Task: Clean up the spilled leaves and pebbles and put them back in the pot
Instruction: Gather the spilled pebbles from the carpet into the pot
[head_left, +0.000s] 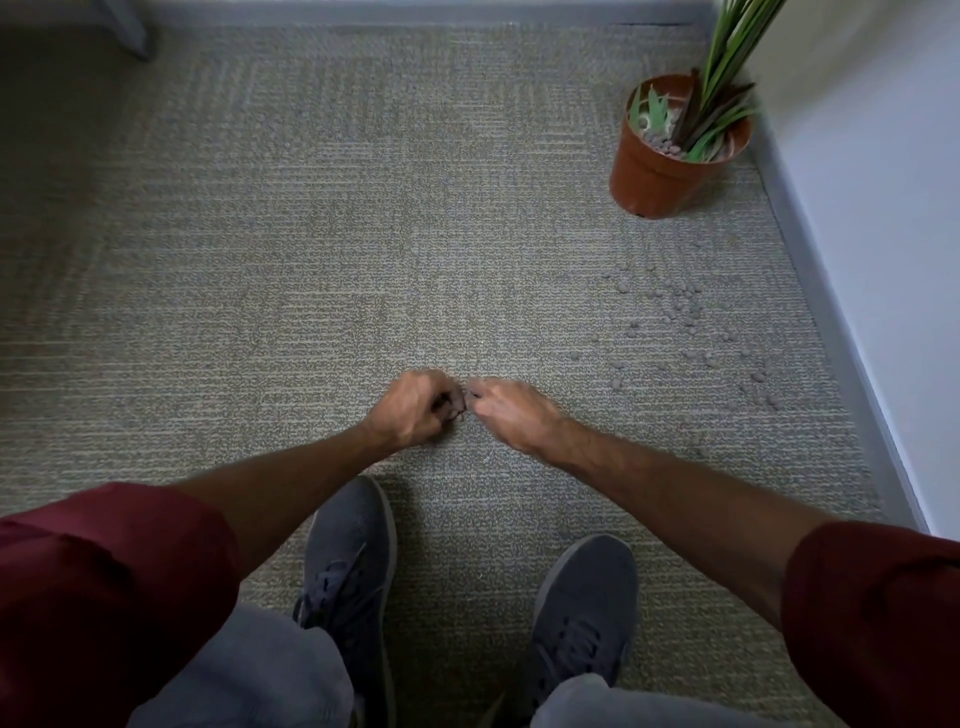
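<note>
A terracotta pot (655, 176) stands upright on the carpet at the far right, holding a green plant (727, 83), pebbles and a few leaves. Several grey-brown pebbles (691, 322) lie scattered on the carpet between the pot and the right wall. My left hand (415, 408) is low over the carpet at the centre, fingers curled around several dark pebbles. My right hand (506, 410) is right beside it, fingertips pinched together and touching the left hand's fingers; what it pinches is too small to tell.
A grey baseboard and white wall (883, 291) run along the right side, another baseboard along the far edge. A grey furniture leg (130, 28) stands at the top left. My two grey shoes (353, 551) are planted on the carpet below the hands.
</note>
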